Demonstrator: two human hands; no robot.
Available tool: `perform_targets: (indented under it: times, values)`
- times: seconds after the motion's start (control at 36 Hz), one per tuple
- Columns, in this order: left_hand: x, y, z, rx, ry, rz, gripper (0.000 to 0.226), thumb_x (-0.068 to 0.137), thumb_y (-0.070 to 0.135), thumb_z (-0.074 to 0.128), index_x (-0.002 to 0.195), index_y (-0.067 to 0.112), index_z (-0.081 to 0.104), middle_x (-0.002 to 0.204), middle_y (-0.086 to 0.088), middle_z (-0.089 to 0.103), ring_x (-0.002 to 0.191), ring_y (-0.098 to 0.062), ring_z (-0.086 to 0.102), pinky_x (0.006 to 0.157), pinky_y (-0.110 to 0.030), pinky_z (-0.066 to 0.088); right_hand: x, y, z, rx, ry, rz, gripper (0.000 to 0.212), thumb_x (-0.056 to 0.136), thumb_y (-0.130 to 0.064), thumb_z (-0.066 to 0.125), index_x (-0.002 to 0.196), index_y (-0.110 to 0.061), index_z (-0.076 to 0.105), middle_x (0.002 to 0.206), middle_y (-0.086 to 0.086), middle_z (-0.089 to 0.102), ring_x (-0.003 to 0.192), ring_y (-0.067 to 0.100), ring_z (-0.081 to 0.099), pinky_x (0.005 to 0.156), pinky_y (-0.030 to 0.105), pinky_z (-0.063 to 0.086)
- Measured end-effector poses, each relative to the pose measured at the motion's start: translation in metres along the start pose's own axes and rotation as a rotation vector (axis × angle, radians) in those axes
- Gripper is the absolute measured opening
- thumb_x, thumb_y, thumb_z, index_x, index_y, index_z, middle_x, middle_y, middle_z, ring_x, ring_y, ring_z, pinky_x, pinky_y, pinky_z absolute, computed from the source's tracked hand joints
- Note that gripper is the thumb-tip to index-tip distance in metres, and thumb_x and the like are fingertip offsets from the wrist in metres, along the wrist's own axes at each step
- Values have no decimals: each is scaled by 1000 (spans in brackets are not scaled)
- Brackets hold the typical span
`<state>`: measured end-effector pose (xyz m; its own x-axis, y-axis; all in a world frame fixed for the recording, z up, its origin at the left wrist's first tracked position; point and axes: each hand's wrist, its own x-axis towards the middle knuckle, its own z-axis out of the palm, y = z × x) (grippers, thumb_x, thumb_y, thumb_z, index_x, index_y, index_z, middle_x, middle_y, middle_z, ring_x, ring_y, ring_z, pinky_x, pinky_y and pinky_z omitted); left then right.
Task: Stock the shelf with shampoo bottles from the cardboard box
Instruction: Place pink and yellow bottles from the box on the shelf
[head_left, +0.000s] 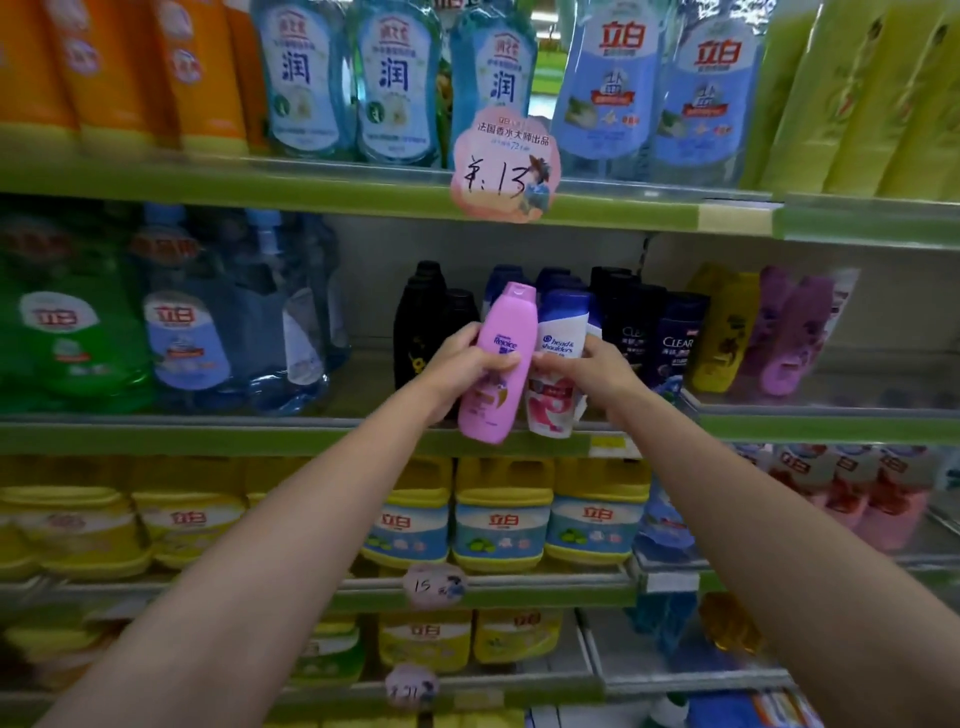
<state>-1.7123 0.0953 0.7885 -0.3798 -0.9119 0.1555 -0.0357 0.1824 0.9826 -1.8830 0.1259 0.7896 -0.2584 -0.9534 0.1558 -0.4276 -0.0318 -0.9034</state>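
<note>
My left hand (462, 364) grips a pink Rejoice shampoo bottle (506, 332), held tilted in front of the middle shelf (311, 434). Right beside it, my right hand (592, 371) holds a white and blue Head & Shoulders bottle (561, 332) by its middle. Both bottles hang at the shelf's front edge, their bases just above or past the lip. Behind them stand black bottles (421, 322), dark blue bottles (506, 280) and Clear bottles (675, 343). No cardboard box is in view.
Yellow (722, 332) and purple bottles (795, 332) stand to the right on the same shelf, large detergent jugs (171, 332) to the left. A gap of bare shelf (363, 384) lies between jugs and black bottles. A price tag (506, 166) hangs from the shelf above.
</note>
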Motion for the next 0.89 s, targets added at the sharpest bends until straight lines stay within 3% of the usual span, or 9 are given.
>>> perform_targets:
  times: [0.06,0.14,0.42,0.58,0.89]
  values:
    - [-1,0,-6,0,4,2,29,82,7,67,105,15,53,99,-7,65,93,-26,64,87,-42,53,2,-2,5,1,-2,-5,35,74,-37,76,102,-22,63,97,1,71,88,21,67,73,35,54]
    - [-4,1,-13,-4,0,6,28,82,7,67,104,15,53,98,-5,65,89,-24,64,84,-41,53,5,-4,10,11,-8,-9,38,73,-37,78,105,-22,63,97,1,71,90,23,67,81,41,55]
    - [-6,3,-32,-30,5,25,29,82,5,66,107,12,53,97,-5,65,87,-21,64,84,-39,53,7,-10,24,22,-24,11,43,79,-26,74,116,-11,59,102,5,67,89,20,63,63,25,48]
    - [-6,4,-32,-24,-2,31,33,81,5,67,110,11,52,98,-5,65,88,-21,64,83,-38,53,8,-14,31,-39,4,-12,41,80,-27,73,116,-14,57,110,6,66,102,24,63,87,40,52]
    - [-4,-1,-32,-22,-12,35,36,81,7,67,113,12,51,100,-6,64,92,-23,64,85,-39,54,4,-24,38,-165,7,-59,39,84,-27,68,117,-16,51,114,5,64,105,23,61,84,36,51]
